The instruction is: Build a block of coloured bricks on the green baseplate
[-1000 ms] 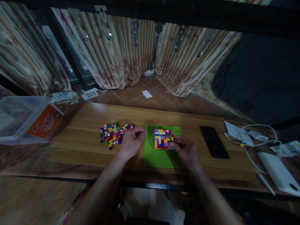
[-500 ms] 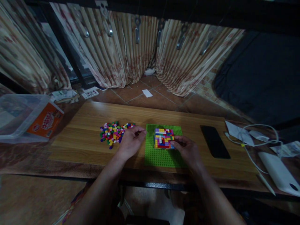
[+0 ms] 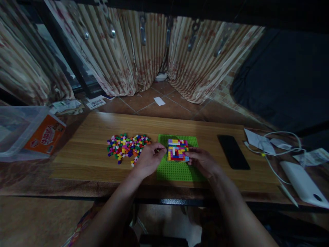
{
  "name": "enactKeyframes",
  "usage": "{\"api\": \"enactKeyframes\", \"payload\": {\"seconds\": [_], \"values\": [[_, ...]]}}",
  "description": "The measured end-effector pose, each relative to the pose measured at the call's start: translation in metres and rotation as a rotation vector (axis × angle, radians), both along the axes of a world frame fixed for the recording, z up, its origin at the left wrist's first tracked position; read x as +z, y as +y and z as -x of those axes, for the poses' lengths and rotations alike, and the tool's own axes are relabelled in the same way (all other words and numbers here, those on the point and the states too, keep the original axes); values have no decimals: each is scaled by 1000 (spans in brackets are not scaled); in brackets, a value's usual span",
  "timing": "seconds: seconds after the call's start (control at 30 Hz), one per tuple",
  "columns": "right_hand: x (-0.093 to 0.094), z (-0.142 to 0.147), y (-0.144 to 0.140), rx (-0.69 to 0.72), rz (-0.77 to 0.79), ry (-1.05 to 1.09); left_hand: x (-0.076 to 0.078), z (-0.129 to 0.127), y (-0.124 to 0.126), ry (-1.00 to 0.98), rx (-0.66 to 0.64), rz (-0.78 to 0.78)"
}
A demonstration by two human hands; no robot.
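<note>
Hands at a green baseplate [image 3: 177,169] on the counter [image 3: 84,151]: left hand [image 3: 149,159] pinches something unclear; right hand [image 3: 202,160] fingertips steady the brick mosaic [image 3: 177,150]. Bricks probably light, rigid, best gripped by their sides.

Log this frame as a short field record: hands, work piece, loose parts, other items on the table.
left hand: fingertips at left edge of green baseplate, contents unclear
right hand: touching right side of brick block
brick block: multicoloured, on baseplate
loose bricks: pile left of baseplate
right of baseplate: black phone, white cable
surface: wooden table
</note>
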State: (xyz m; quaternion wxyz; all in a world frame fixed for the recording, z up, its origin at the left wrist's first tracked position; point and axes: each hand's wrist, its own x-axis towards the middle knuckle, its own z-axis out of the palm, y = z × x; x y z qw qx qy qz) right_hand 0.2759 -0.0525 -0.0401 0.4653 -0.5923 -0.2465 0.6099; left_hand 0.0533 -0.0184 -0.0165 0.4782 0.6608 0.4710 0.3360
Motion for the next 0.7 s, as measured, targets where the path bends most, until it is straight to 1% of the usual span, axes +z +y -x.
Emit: {"api": "enactKeyframes", "payload": {"seconds": [0.17,0.33,0.53,0.7], "values": [[2,3,2,0,26,69,1,-7,-3,21,-24,32],[1,8,-2,-66,-15,65,-1,-8,-3,48,-37,31],[2,-1,-7,-52,-16,60,-2,-6,0,55,-36,18],[4,-5,-5,-113,-35,58,-2,-7,0,54,-57,21]]}}
